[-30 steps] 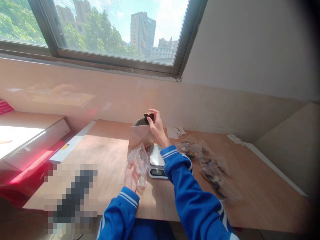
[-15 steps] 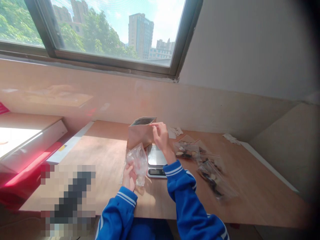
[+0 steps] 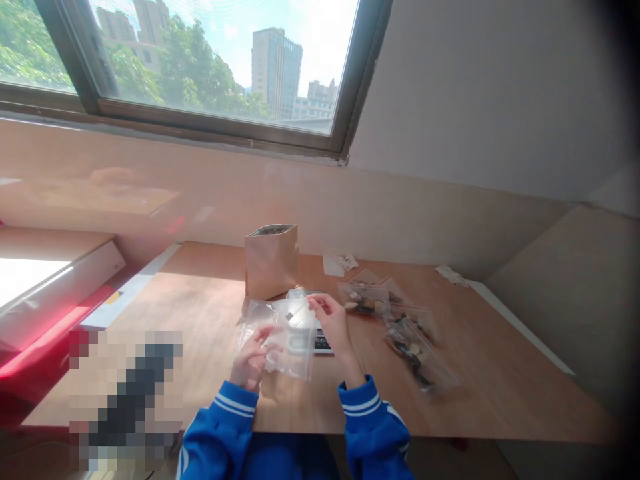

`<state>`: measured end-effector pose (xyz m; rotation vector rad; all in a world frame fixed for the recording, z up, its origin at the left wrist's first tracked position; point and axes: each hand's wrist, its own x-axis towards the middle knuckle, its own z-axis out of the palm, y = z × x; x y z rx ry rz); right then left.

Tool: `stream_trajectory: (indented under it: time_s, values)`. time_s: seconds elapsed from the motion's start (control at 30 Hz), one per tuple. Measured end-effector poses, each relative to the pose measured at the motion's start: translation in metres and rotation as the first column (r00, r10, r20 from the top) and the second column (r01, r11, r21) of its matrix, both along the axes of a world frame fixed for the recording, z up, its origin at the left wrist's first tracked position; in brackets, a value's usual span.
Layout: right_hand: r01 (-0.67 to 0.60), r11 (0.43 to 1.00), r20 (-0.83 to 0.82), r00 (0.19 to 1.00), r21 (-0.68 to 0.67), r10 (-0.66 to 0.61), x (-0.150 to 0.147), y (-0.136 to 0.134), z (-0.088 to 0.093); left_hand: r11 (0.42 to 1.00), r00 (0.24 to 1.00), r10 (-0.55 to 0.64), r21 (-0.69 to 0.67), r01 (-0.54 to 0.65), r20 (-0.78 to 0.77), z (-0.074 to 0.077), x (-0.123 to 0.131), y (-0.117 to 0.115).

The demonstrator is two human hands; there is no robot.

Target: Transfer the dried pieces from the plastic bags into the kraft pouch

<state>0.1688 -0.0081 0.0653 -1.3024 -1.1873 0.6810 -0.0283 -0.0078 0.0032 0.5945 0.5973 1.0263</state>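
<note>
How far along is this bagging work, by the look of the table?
Done: filled clear bags lie at the right. In hand: the left hand and right hand hold one clear bag, apparently empty, in front of the scale. Left: the brown pouch stands open with dark contents inside.

A clear bag (image 3: 285,337) veils the scale (image 3: 313,327); a pixelated patch (image 3: 125,397) hides something.
</note>
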Motion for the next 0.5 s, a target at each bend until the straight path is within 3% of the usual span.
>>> stream_trajectory:
  time_s: [0.13,0.27,0.37,0.43,0.5]
  values:
    - [-0.011,1.000,0.094,0.995,0.002,0.011,-0.009,-0.008,0.009,0.991,0.995,-0.085,-0.111,0.079,-0.056,0.020,-0.002,0.002]
    - [-0.073,0.997,0.122,0.990,-0.004,0.073,-0.022,-0.018,0.005,0.998,0.954,-0.056,0.003,0.060,-0.296,0.037,0.007,0.009]
    - [-0.043,0.998,-0.061,0.997,-0.042,0.040,-0.030,-0.032,-0.013,0.985,0.894,0.135,0.153,-0.075,-0.428,0.044,0.012,0.011]
    - [-0.161,0.977,-0.211,0.969,-0.136,0.130,-0.035,-0.044,-0.029,0.972,0.845,0.208,0.200,-0.122,-0.493,0.045,0.012,0.010]
    - [-0.343,0.913,-0.309,0.913,-0.223,0.267,-0.041,-0.053,-0.044,0.966,0.804,0.235,0.222,-0.131,-0.547,0.044,0.012,0.008]
